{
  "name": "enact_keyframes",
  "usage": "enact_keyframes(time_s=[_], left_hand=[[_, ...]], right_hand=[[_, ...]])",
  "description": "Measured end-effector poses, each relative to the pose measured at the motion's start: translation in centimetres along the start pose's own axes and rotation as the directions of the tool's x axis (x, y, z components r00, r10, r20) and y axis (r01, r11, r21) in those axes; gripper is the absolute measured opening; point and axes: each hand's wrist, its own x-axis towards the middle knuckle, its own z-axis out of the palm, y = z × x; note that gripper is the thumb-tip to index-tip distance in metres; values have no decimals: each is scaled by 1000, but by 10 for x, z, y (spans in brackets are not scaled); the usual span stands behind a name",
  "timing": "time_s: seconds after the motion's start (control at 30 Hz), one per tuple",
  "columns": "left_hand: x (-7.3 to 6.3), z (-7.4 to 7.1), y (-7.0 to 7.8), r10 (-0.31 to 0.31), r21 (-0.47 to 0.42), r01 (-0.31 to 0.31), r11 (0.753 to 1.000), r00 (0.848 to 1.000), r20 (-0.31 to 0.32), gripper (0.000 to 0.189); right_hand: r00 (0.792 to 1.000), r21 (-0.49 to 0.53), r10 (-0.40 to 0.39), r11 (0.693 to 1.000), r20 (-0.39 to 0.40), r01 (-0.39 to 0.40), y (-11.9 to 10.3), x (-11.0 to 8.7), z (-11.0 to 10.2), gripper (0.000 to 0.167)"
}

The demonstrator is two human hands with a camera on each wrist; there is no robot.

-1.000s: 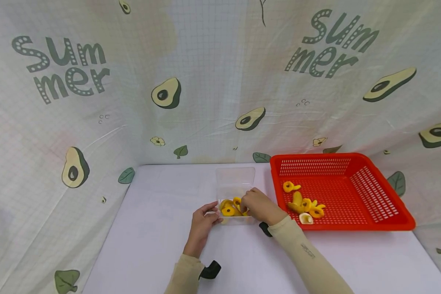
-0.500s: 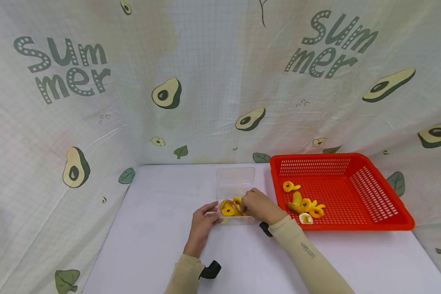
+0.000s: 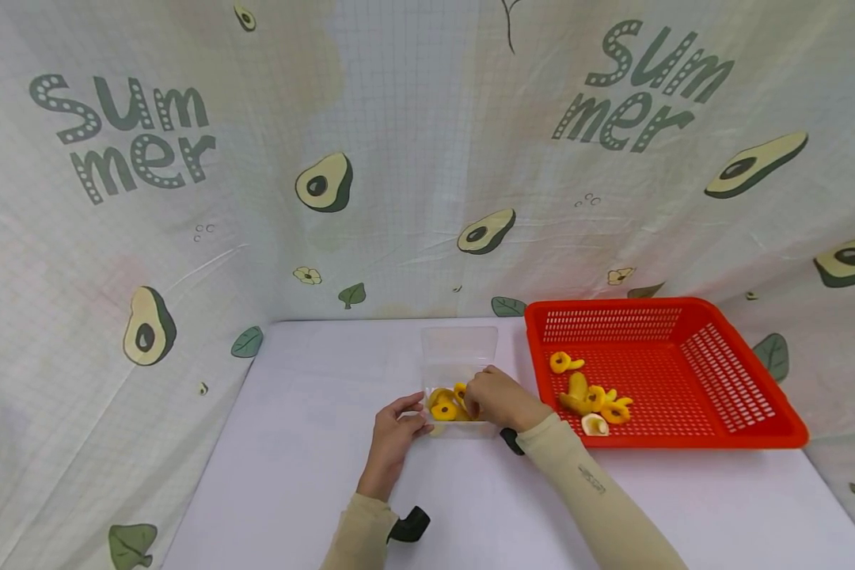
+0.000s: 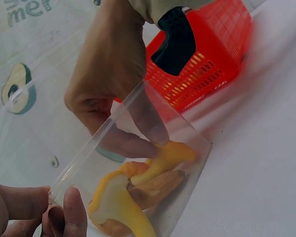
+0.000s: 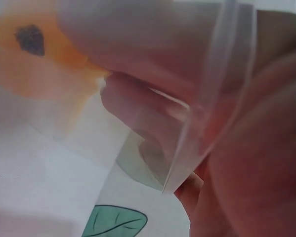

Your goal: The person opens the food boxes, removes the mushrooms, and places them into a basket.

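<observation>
White backdrop [image 3: 413, 103] w/ avocado prints & "summer" lettering behind a white table [image 3: 313, 388]. Clear box [image 3: 470, 430] sits mid-table, lid [image 3: 459, 344] up at the back, yellow mushroom-like pcs [image 3: 443, 410] inside. L hand [image 3: 392, 439]: thumb & fingers nearly together, pinching box rim at its left side. R hand [image 3: 502, 400] reaches in, thumb & finger close together, pinching 1 yellow pc [image 4: 175, 152]. Red basket [image 3: 684, 441] to the right holds more yellow pcs plus 1 whitish pc [image 3: 594, 425].
</observation>
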Motion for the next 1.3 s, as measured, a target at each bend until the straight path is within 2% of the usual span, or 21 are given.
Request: enact_keyframes(time_s=[0.7, 0.9, 1.13, 1.3], left_hand=[[0, 0, -1, 8, -3, -8, 1000, 1000, 4, 43], [1, 0, -2, 9, -6, -9, 1000, 1000, 2, 43], [1, 1, -1, 7, 0, -7, 1000, 1000, -5, 43], [2, 1, -3, 5, 5, -5, 1000, 1000, -11, 43]], right_hand=[[997, -50, -73, 996, -16, 72, 1, -1, 2, 6], [992, -48, -108, 993, -61, 105, 1, -7, 1, 8], [993, -42, -66, 997, -95, 62, 0, -14, -2, 8], [984, -74, -103, 993, -149, 93, 2, -18, -4, 9]])
